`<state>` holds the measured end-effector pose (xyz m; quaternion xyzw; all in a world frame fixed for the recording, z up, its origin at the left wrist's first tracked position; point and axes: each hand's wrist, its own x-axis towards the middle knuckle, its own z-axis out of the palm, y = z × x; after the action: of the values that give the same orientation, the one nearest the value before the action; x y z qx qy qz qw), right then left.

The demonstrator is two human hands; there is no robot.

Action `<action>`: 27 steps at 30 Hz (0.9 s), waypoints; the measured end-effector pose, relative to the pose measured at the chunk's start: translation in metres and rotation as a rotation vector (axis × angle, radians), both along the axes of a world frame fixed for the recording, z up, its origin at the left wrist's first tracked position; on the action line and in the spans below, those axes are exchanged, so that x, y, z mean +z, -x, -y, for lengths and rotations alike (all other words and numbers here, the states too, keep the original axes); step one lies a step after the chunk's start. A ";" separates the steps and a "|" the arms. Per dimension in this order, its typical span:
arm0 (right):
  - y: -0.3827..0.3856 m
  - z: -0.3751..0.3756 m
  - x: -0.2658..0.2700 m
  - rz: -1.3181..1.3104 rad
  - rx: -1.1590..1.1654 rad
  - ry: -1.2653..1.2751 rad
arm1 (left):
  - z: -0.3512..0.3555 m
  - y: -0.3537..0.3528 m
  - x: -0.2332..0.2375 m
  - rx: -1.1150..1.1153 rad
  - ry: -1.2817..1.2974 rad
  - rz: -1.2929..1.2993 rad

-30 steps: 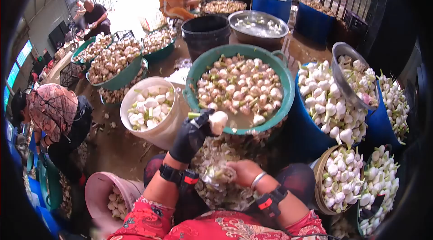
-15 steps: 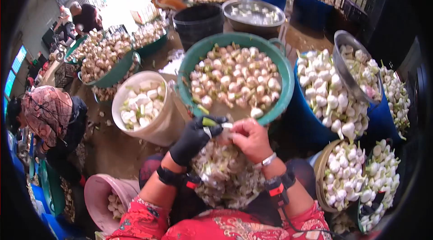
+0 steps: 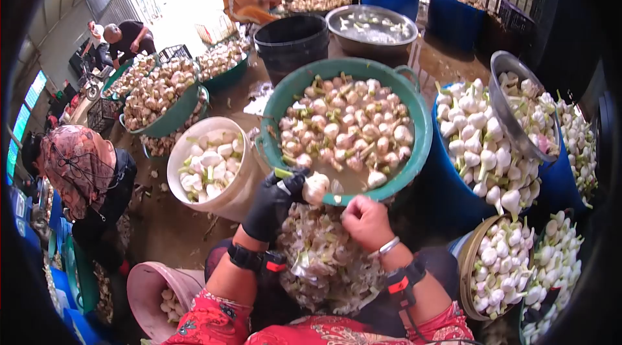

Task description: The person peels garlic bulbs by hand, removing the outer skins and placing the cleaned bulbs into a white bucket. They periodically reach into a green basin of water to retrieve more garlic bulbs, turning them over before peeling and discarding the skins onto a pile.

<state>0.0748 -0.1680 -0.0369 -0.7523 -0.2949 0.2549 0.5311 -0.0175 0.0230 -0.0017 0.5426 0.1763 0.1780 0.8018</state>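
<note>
Left hand [image 3: 275, 201]: gloved in black, clenched around a bulb [image 3: 316, 187], thumb and fingers wrapped over its left side.
Bulb: pale, with a short green stalk end [image 3: 282, 173] poking out past the glove on the left. It is held just in front of the near rim of the green basin [image 3: 422, 141], above the heap of peelings [image 3: 324, 261] in the person's lap.
Right hand [image 3: 366, 220]: bare, fingers curled in toward the palm, just below and to the right of the bulb and not touching it. Whether it pinches a strip of skin I cannot tell.
Right wrist: a silver bangle [image 3: 389, 246], with a black strap behind it.
Green basin: full of pinkish unpeeled bulbs lying in water.
White bucket [image 3: 241, 183]: just left of the gloved hand, holding peeled white bulbs.
Blue tub [image 3: 447, 199]: to the right of the hands, heaped with white bulbs, with a metal bowl [image 3: 502, 108] resting on top.
Pink bucket [image 3: 144, 283]: on the floor by the left elbow, with a few bulbs inside.
Nearby person: a patterned headscarf [image 3: 74, 163] at the left, bent over.
</note>
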 end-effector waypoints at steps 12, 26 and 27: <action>-0.020 -0.001 0.013 -0.192 0.083 -0.244 | 0.017 -0.003 -0.009 -0.210 -0.170 -0.053; -0.013 0.011 0.027 -0.324 0.072 -0.414 | -0.016 0.001 -0.003 -0.007 -1.244 0.007; -0.018 0.014 0.029 -0.419 0.070 -0.591 | -0.011 0.002 -0.004 0.045 -1.110 0.010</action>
<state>0.0932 -0.1817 -0.0077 -0.4873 -0.2660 0.3254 0.7655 -0.0191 0.0340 -0.0055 0.8789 0.0640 0.2637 0.3924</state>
